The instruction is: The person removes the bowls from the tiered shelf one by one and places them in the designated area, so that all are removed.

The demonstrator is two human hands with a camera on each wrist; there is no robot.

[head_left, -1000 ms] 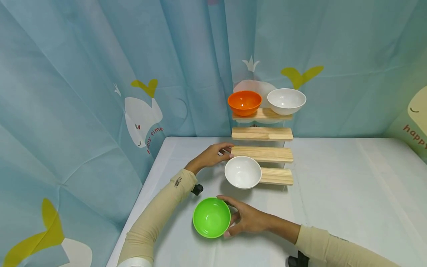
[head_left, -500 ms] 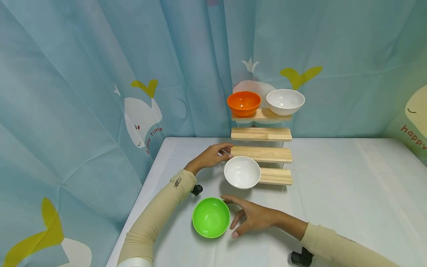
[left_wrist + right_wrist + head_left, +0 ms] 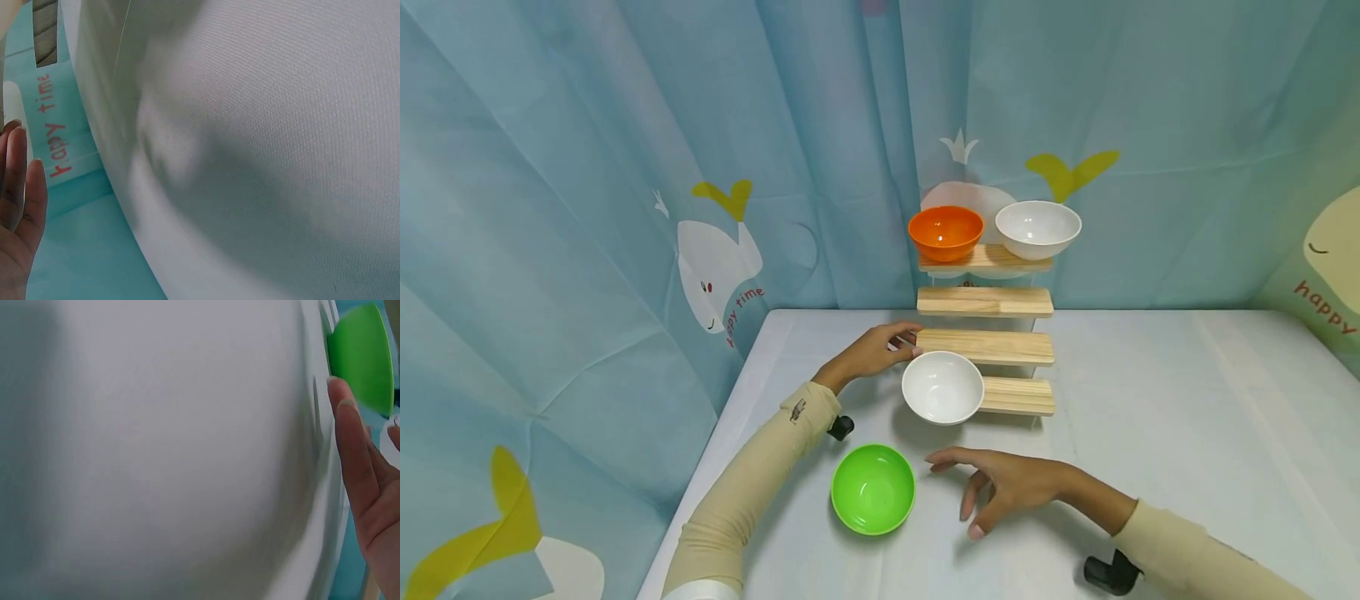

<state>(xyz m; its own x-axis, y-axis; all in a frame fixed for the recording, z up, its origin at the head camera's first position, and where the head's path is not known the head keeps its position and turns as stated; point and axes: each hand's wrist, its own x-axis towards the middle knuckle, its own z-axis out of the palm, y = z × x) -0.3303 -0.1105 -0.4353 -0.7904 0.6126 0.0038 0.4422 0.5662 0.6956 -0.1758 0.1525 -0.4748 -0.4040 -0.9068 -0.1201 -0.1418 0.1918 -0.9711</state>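
My left hand [image 3: 874, 348] is at the left end of a stepped wooden rack, its fingertips by the third board down [image 3: 985, 347]. Its thumb is close to the rim of a white bowl [image 3: 942, 387], which sits at the left of the lowest board. Whether the fingertips press the board is hard to see. A green bowl [image 3: 873, 489] stands upright on the table in front of the rack. To its right, my right hand [image 3: 1018, 486] hovers with spread, loosely bent fingers, holding nothing and apart from the bowl. The right wrist view shows the green bowl [image 3: 362, 359] beyond the fingertips.
On the rack's top board stand an orange bowl [image 3: 946, 233] at left and another white bowl [image 3: 1038, 229] at right. The second board [image 3: 985, 301] lies below them. A blue printed curtain [image 3: 820, 150] hangs behind the white-covered table [image 3: 1165, 417].
My right hand has let go of the green bowl and drawn away to the right. The green bowl stays in place. My left hand has kept its place by the rack.
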